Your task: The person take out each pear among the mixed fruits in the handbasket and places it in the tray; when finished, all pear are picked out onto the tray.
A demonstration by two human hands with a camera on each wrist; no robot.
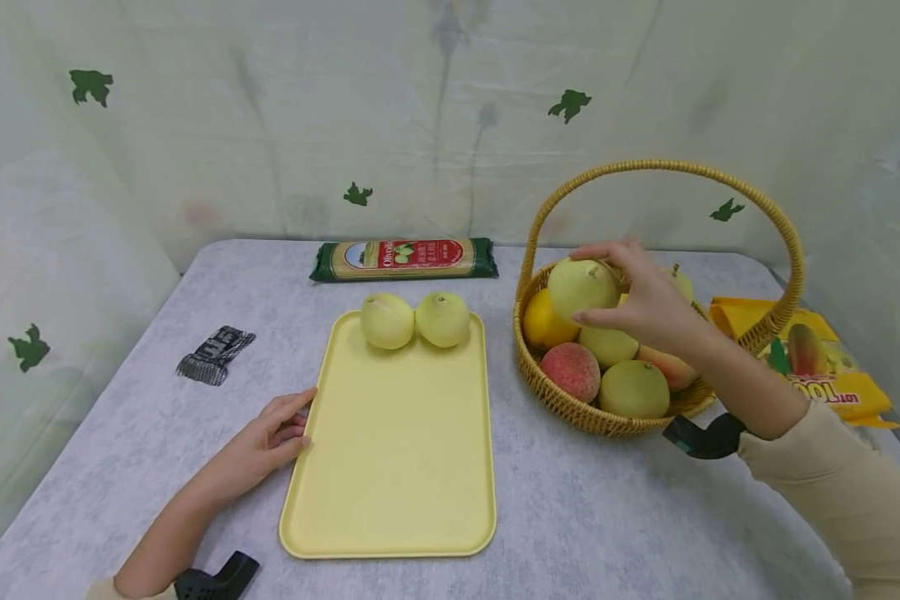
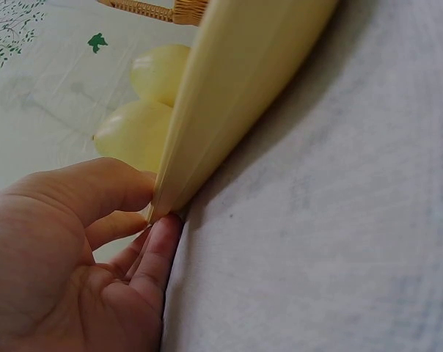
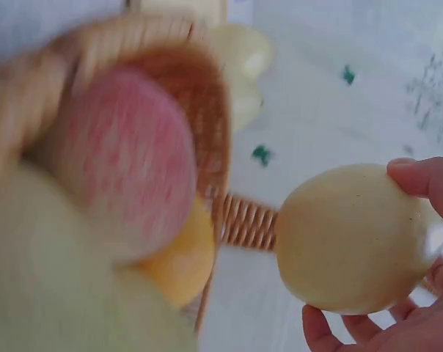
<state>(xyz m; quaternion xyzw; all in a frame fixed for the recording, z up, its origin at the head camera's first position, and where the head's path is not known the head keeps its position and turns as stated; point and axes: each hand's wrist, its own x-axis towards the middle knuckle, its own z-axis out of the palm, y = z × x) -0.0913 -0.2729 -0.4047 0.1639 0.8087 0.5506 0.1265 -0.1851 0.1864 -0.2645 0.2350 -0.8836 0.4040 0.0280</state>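
Note:
In the head view, my right hand (image 1: 637, 292) grips a small pale green melon (image 1: 583, 287) at the left side of the wicker basket (image 1: 570, 414). Thumb and fingers lie around that melon (image 3: 353, 238) in the right wrist view, raised above the other fruit. My left hand (image 1: 258, 446) rests at the left edge of a pale yellow tray (image 1: 393, 450). Its fingertips touch the tray's rim (image 2: 179, 165) close to the table. Side by side at the tray's far end sit two more pale green melons, a left one (image 1: 387, 321) and a right one (image 1: 442, 319).
Inside the basket lie a peach (image 1: 572, 371), a yellow-orange fruit (image 1: 546, 321) and several others under its tall handle (image 1: 656, 165). Behind the tray lies a pasta packet (image 1: 405, 258). A crumpled black packet (image 1: 216, 354) is to the left, a yellow snack bag (image 1: 832, 367) right of the basket.

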